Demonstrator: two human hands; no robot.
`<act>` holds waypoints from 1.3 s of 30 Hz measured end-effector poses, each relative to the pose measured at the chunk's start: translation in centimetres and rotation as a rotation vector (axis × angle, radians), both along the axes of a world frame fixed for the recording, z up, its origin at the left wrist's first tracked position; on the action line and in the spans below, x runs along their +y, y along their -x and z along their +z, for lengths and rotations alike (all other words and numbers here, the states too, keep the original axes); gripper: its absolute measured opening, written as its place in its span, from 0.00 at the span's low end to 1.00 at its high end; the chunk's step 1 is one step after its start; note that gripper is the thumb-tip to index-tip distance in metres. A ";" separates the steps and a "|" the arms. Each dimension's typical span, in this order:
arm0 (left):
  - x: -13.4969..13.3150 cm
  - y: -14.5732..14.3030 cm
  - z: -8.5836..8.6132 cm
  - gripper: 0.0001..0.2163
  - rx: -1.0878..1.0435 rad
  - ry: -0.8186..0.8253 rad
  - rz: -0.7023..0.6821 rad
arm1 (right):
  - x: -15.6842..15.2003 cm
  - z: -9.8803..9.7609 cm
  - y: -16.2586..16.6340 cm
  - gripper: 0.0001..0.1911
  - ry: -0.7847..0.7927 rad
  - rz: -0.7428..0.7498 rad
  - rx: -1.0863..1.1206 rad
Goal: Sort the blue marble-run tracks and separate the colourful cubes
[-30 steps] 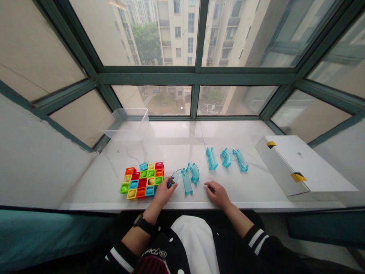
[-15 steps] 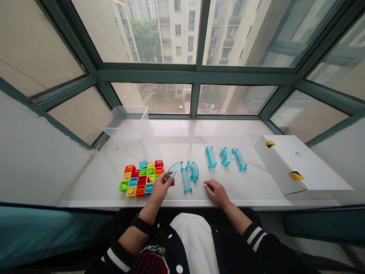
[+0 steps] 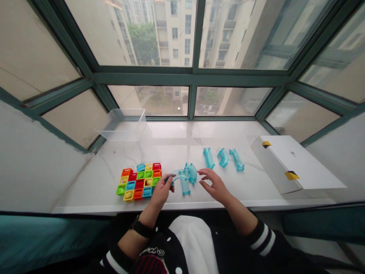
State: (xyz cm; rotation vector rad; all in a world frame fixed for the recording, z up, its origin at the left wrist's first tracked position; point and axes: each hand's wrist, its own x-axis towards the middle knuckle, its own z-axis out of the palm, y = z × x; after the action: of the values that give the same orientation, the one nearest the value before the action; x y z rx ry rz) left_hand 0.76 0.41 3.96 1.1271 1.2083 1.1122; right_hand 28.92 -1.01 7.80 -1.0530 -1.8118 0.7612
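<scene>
Gripping a curved blue track piece (image 3: 178, 174), the left hand (image 3: 161, 192) rests beside a colourful block grid (image 3: 137, 182); the open right hand (image 3: 213, 185) spreads near a second curve (image 3: 192, 173) touching that piece, while three more pieces (image 3: 222, 157) lie apart on the sill (image 3: 171, 148).

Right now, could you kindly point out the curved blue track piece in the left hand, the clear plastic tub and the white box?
Curved blue track piece (image 3: 179, 173): head view, on the top of its arc.
Clear plastic tub (image 3: 122, 109): head view, on its far rim.
White box (image 3: 293, 161): head view, on its top face.
</scene>
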 end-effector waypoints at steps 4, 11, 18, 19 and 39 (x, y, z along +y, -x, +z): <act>0.0 -0.6 1.0 0.24 0.057 -0.023 -0.076 | 0.1 2.2 0.9 0.16 -0.045 0.138 -0.108; 0.1 -1.9 2.7 0.24 0.086 0.016 -0.115 | -0.6 2.5 0.4 0.11 -0.064 0.149 -0.160; 1.7 -4.1 2.2 0.33 -0.179 0.030 -0.001 | -0.9 1.6 -1.9 0.07 -0.077 0.010 -0.182; 1.9 -4.5 2.1 0.32 -0.171 0.013 0.016 | -0.9 1.4 -2.4 0.07 -0.084 -0.043 -0.171; 5.0 -18.5 3.0 0.22 0.125 -0.189 -0.567 | 1.6 -1.5 -10.9 0.08 -0.096 -0.533 -0.265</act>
State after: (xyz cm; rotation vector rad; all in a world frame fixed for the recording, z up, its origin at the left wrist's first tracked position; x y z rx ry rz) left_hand 19.22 5.42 6.99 1.5809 0.8036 0.7342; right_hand 39.83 0.59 6.33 -1.5389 -1.6433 0.2178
